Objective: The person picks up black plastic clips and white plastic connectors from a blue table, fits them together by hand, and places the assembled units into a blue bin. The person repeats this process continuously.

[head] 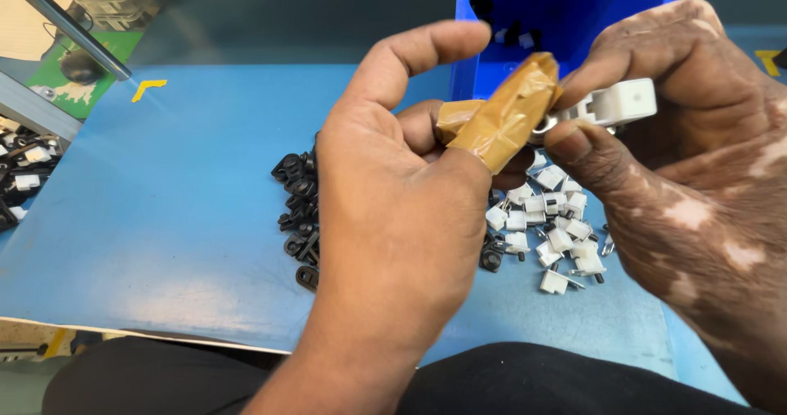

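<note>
white plastic connector piece [619,103] pinched in right hand [680,177], thumb and forefinger closed on it; long axis near level, metal end pointing left. left hand [393,210] just beside, tape-wrapped fingers [500,116] touching that end. below: loose white pieces [551,226], black clips [299,210], blue mat [164,218]; blue bin [574,9] behind.

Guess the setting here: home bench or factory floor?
Most likely a factory assembly station. Heaps of identical small black parts and white plastic parts lie on a blue work mat, with a blue parts bin behind, and the left hand has taped fingertips.
</note>
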